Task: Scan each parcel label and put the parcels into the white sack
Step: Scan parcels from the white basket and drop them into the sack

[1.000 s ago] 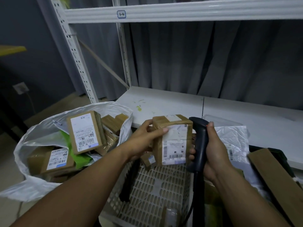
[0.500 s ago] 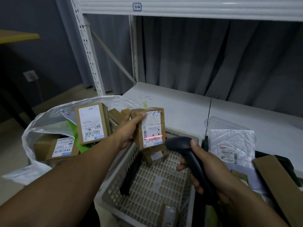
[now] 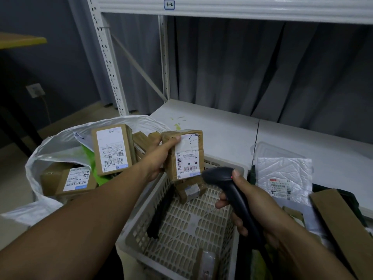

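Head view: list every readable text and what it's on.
"6-2": handwritten tag on the upper shelf beam.
"501E- M1 A218", upside down, last characters uncertain: label of the upright parcel in the white sack.
Label of the held parcel in the left hand: blurred, unreadable.
Labels of the flat parcel in the sack and the white mailer on the shelf: too small.
No text visible on the scanner in the right hand.

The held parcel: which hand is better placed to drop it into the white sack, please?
Left, probably: the left hand grips the parcel beside the white sack; the right hand holds the scanner.
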